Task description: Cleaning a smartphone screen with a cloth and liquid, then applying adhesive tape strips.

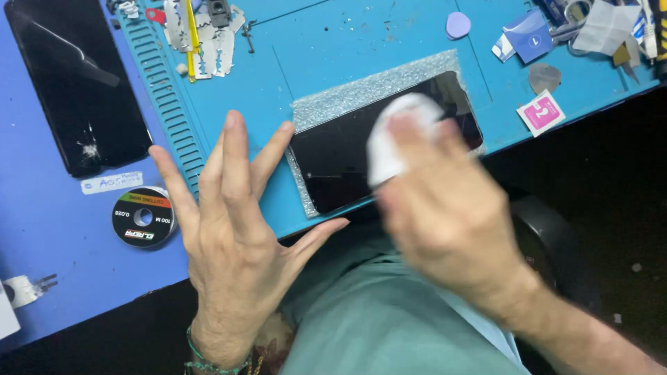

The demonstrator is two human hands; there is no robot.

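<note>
Right hand (445, 208) is motion-blurred, fingers pinched together on a white wipe (392, 135), pressing it onto the black phone (347, 163) glass near its middle. Phone lies flat, screen up, on a strip of silvery foam wrap (368, 90) at the near edge of the teal mat (313, 42).

Left hand (233, 208) is open, fingers spread apart, holding nothing; fingertips sit at the phone's left end, can't tell if they actually touch it. Green bracelet (205, 357) on that wrist.

Around it: second black phone (76, 83) with a cracked lower corner, far left on the blue pad (55, 264), well apart. Black wire spool (143, 217) just left of the left hand. Razor blades (208, 42) at the mat's top left. Purple pick (458, 25) and grey pick (544, 78) beyond the phone, pink sachet (541, 113) near its right end, tool clutter (590, 28) top right
</note>
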